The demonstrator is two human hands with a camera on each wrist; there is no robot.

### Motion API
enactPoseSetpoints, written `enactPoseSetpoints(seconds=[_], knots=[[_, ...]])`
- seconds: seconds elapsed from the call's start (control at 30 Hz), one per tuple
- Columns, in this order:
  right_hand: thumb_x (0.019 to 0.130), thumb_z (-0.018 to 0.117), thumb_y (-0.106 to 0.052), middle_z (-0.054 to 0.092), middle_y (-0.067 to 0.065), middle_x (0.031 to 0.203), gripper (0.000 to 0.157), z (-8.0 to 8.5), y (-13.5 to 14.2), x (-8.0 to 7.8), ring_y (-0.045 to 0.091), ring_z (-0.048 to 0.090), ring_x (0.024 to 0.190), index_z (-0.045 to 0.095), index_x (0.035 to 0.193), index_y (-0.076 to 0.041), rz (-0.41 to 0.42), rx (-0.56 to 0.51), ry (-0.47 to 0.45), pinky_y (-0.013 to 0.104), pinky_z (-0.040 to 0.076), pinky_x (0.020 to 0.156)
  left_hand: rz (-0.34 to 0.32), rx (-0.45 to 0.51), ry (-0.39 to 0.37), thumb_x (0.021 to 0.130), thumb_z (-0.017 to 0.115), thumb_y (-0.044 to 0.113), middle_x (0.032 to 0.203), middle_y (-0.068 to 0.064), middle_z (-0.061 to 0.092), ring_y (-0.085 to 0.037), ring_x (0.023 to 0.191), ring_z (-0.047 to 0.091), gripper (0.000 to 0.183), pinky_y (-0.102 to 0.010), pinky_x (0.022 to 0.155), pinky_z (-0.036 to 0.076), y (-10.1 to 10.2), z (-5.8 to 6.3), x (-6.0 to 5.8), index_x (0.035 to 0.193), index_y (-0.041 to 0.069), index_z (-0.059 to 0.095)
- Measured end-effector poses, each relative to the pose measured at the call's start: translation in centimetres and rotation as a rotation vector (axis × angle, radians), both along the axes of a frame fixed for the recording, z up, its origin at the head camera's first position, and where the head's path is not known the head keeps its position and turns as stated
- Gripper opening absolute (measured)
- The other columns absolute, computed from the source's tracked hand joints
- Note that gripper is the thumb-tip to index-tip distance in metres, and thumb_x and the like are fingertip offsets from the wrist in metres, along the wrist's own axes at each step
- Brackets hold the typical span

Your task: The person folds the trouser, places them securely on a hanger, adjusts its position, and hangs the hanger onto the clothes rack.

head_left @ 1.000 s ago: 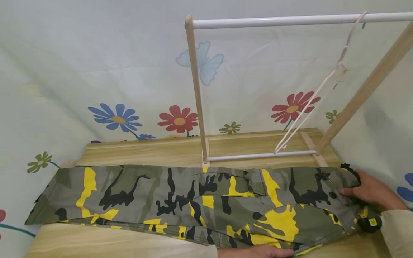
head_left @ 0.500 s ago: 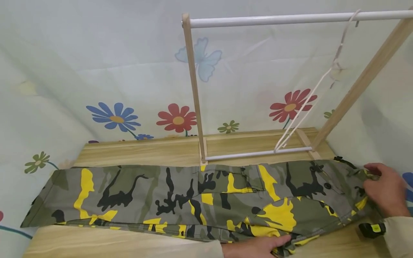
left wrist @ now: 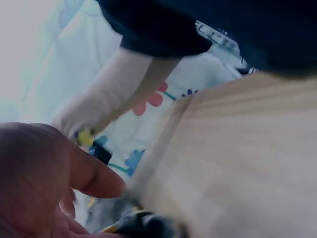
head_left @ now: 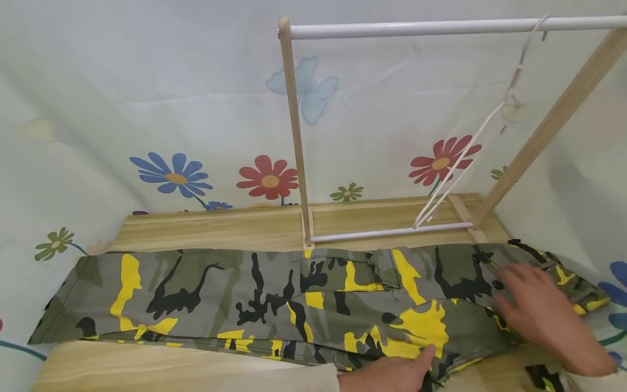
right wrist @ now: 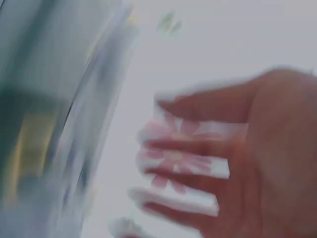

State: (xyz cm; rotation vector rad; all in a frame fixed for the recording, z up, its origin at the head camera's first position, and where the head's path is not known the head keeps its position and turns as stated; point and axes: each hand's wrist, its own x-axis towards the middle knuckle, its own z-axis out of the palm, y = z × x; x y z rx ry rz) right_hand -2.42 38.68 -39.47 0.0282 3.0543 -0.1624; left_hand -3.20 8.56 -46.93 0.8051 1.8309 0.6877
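Camouflage trousers [head_left: 206,294] in grey, green, black and yellow lie folded lengthwise across the table, leg hems at left and waist end at right. My left hand [head_left: 387,374] rests at their near edge by the crotch, one finger stretched over the cloth. In the left wrist view the left hand [left wrist: 44,178] has its fingers loose beside a blurred bit of the trousers [left wrist: 148,225]. Above the waist end hovers my right hand [head_left: 543,316], blurred. Spread, straight fingers and nothing in the palm mark the right hand [right wrist: 237,158] in the right wrist view.
Behind the trousers stands a rack with wooden posts [head_left: 294,130] and a white top bar [head_left: 416,27]. A white hanger [head_left: 462,158] hangs from it at right. The wood-grain table [head_left: 210,228] meets a flower-printed cloth wall [head_left: 206,81].
My right hand has let go of the waist end and moved left and nearer over the trousers. The waist end now lies spread further right. My left hand has shifted slightly.
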Motion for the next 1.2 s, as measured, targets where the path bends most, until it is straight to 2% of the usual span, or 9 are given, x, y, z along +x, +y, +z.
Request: enactPoseSetpoints(seconds=[0.07, 0.13, 0.23, 0.3, 0.47, 0.57, 0.83, 1.03, 1.2], knots=[[0.097, 0.074, -0.026, 0.071, 0.01, 0.105, 0.02, 0.1, -3.3, 0.6, 0.027, 0.066, 0.097, 0.07, 0.107, -0.01, 0.204, -0.161, -0.102, 0.046, 0.056, 0.084, -0.06, -0.021, 0.137, 0.106, 0.057, 0.049, 0.094, 0.009, 0.07, -0.006, 0.078, 0.065, 0.067, -0.027, 0.073, 0.054, -0.7, 2.7, -0.4, 0.163, 0.041, 0.023], [0.098, 0.073, -0.035, 0.066, -0.011, 0.094, 0.012, -0.3, -6.2, 1.4, 0.003, 0.06, 0.081, 0.069, 0.099, -0.024, 0.359, -0.321, -0.24, 0.029, 0.051, 0.068, -0.109, 0.078, 0.214, 0.105, 0.063, 0.039, 0.097, 0.014, 0.07, 0.002, 0.079, 0.063, 0.068, -0.019, 0.071, 0.051, -1.6, 4.4, -0.9, 0.162, 0.035, 0.025], [0.098, 0.071, -0.043, 0.052, -0.02, 0.083, 0.017, -1.8, -9.2, 2.2, -0.005, 0.042, 0.071, 0.064, 0.095, -0.028, 0.437, -0.423, -0.367, 0.023, 0.036, 0.06, -0.081, 0.152, 0.274, 0.105, 0.063, 0.037, 0.108, 0.017, 0.069, 0.007, 0.087, 0.06, 0.052, -0.016, 0.074, 0.049, -2.5, 5.5, -1.3, 0.151, 0.029, 0.04], [0.096, 0.074, -0.042, 0.051, -0.019, 0.081, 0.019, -2.8, -10.6, 2.6, -0.004, 0.041, 0.071, 0.063, 0.096, -0.027, 0.408, -0.389, -0.346, 0.024, 0.035, 0.06, -0.063, 0.17, 0.336, 0.104, 0.065, 0.032, 0.111, 0.017, 0.068, 0.007, 0.088, 0.058, 0.045, -0.015, 0.074, 0.048, -2.9, 5.3, -1.2, 0.145, 0.026, 0.046], [0.091, 0.075, -0.02, 0.048, -0.008, 0.074, 0.018, -4.4, -12.6, 2.7, 0.008, 0.042, 0.064, 0.057, 0.088, -0.021, 0.178, -0.248, -0.312, 0.03, 0.035, 0.059, -0.071, 0.209, 0.411, 0.101, 0.07, 0.023, 0.119, 0.017, 0.069, 0.006, 0.09, 0.058, 0.037, -0.013, 0.078, 0.048, -3.7, 4.3, -1.8, 0.136, 0.021, 0.059], [0.083, 0.072, -0.01, 0.047, -0.006, 0.072, 0.021, -4.8, -12.9, 2.7, 0.012, 0.042, 0.061, 0.053, 0.089, -0.018, 0.151, -0.225, -0.298, 0.032, 0.034, 0.058, -0.049, 0.221, 0.47, 0.101, 0.069, 0.026, 0.12, 0.017, 0.068, 0.005, 0.093, 0.058, 0.032, -0.017, 0.078, 0.05, -4.9, 3.2, -2.6, 0.132, 0.022, 0.066], [0.076, 0.062, 0.004, 0.024, -0.017, 0.072, 0.034, -5.5, -11.6, 4.1, 0.001, 0.02, 0.062, 0.042, 0.082, -0.023, 0.445, -0.298, -0.103, 0.027, 0.021, 0.059, 0.048, 0.073, 0.789, 0.098, 0.072, 0.024, 0.104, 0.006, 0.049, -0.008, 0.086, 0.038, 0.027, -0.022, 0.068, 0.039, -9.6, 2.6, -2.7, 0.123, 0.023, 0.063], [0.068, 0.058, 0.009, 0.014, -0.019, 0.075, 0.038, -6.4, -11.7, 4.6, -0.003, 0.009, 0.063, 0.035, 0.076, -0.021, 0.469, -0.417, 0.068, 0.022, 0.015, 0.057, -0.003, -0.067, 1.098, 0.098, 0.07, 0.024, 0.105, 0.003, 0.06, -0.014, 0.091, 0.051, 0.015, -0.027, 0.072, 0.047, -11.2, 2.4, -3.3, 0.112, 0.025, 0.066], [0.068, 0.06, 0.008, 0.013, -0.021, 0.074, 0.037, -7.4, -11.7, 4.6, -0.005, 0.008, 0.063, 0.037, 0.072, -0.021, 0.51, -0.448, 0.089, 0.019, 0.015, 0.056, -0.116, 0.027, 1.099, 0.096, 0.069, 0.018, 0.093, 0.007, 0.061, -0.007, 0.081, 0.052, 0.006, -0.02, 0.069, 0.046, -13.2, 4.1, -3.8, 0.1, 0.021, 0.072]])
